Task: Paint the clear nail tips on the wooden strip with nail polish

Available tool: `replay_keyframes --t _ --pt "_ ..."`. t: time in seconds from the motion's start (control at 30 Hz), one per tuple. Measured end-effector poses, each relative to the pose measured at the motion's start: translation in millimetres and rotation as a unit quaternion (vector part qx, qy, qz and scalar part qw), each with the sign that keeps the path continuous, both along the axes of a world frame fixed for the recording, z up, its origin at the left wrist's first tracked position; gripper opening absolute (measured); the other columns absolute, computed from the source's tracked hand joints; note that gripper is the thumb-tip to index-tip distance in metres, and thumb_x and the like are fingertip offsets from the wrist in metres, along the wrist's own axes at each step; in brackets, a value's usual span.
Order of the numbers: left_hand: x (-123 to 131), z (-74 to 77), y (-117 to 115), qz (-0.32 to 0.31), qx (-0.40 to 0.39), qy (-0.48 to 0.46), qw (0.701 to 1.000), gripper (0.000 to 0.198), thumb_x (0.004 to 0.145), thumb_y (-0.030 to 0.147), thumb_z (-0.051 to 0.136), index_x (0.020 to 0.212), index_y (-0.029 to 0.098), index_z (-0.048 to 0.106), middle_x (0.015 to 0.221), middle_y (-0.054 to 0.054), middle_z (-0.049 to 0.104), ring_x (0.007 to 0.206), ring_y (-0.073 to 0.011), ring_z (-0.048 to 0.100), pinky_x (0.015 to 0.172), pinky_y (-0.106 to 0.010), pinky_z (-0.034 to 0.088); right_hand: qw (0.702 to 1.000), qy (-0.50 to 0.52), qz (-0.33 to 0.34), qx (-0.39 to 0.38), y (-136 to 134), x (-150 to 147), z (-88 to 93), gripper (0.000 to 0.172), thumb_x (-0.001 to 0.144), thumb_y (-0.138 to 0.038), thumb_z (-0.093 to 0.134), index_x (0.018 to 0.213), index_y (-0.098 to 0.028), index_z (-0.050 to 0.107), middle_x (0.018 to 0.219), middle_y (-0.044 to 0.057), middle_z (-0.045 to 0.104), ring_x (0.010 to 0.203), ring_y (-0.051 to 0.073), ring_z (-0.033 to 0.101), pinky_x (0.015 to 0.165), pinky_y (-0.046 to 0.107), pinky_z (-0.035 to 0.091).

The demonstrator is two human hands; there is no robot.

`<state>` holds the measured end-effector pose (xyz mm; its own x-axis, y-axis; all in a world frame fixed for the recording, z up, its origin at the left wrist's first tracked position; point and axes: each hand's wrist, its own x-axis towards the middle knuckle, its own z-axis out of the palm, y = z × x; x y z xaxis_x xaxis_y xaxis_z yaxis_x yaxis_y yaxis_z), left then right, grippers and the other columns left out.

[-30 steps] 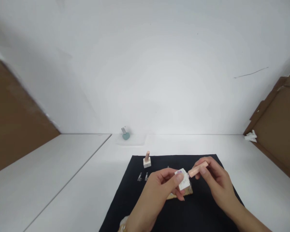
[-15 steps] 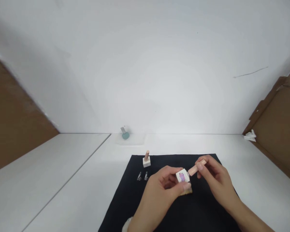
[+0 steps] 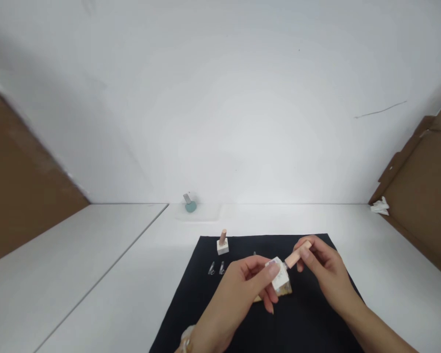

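Note:
My left hand [image 3: 235,294] grips a small white square bottle [image 3: 280,277], likely a nail polish bottle, with a purple mark seen on its face a moment ago. My right hand [image 3: 325,267] pinches a peach cylindrical cap [image 3: 297,255] between thumb and fingers. The cap's lower end is at the bottle's neck, and the neck is mostly hidden. Under the bottle lies a flat gold-and-tan piece [image 3: 283,290], partly hidden by my left hand.
On the black mat [image 3: 316,314] stand a white square bottle with a peach cap [image 3: 222,243] and two small clear pieces [image 3: 216,268]. A teal bottle with a grey top [image 3: 190,203] sits on a clear tray [image 3: 198,213] at the back. White wall and cardboard flank the white table [image 3: 95,274].
My left hand has turned the white bottle, hiding the purple face. My right hand has raised the cap slightly and tilted it, keeping its end at the bottle's neck.

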<state>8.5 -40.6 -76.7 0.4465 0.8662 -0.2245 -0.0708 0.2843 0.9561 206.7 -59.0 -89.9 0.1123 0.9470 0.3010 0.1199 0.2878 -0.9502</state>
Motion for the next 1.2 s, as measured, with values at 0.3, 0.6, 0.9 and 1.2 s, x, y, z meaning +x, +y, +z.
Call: replay_keyframes --t 0.3,0.6,0.9,1.2 --pt "-2 -6.2 4 0.021 -0.008 -0.053 0.998 0.038 0.074 0.046 0.091 0.097 0.018 0.080 0.087 -0.002 0.079 0.071 -0.0137 0.068 0.075 -0.026 0.056 0.987 0.117 -0.108 0.009 16 16 -11.7 0.035 0.087 -0.058 0.076 0.089 -0.023 0.075 0.069 -0.002 0.062 0.066 0.015 0.055 0.069 0.028 0.046" --pt "21 -19.9 18 0.072 0.152 0.061 0.984 0.035 0.078 0.029 0.077 0.110 0.019 0.070 0.104 -0.007 0.081 0.097 -0.0251 0.075 0.091 -0.039 0.058 0.966 0.233 -0.108 -0.010 38 33 -21.6 0.035 0.079 -0.053 0.083 0.073 -0.019 0.074 0.074 0.002 0.066 0.060 0.014 0.048 0.058 0.029 0.044" --pt "84 -20.4 62 -0.011 0.288 0.331 0.899 0.021 0.092 0.017 0.073 0.113 0.016 0.068 0.114 -0.007 0.074 0.098 -0.0227 0.072 0.089 -0.041 0.059 0.952 0.270 -0.143 0.005 44 45 -28.9 0.038 0.073 -0.055 0.087 0.071 -0.019 0.072 0.069 0.000 0.063 0.057 0.012 0.048 0.055 0.026 0.043" --pt "102 -38.0 82 -0.090 0.305 0.432 0.844 0.032 0.101 0.033 0.067 0.129 0.019 0.064 0.132 -0.010 0.067 0.108 -0.0262 0.070 0.091 -0.047 0.061 0.954 0.262 -0.147 0.012 43 46 -26.3 0.034 0.074 -0.051 0.087 0.072 -0.019 0.076 0.069 0.000 0.065 0.058 0.013 0.049 0.056 0.027 0.042"
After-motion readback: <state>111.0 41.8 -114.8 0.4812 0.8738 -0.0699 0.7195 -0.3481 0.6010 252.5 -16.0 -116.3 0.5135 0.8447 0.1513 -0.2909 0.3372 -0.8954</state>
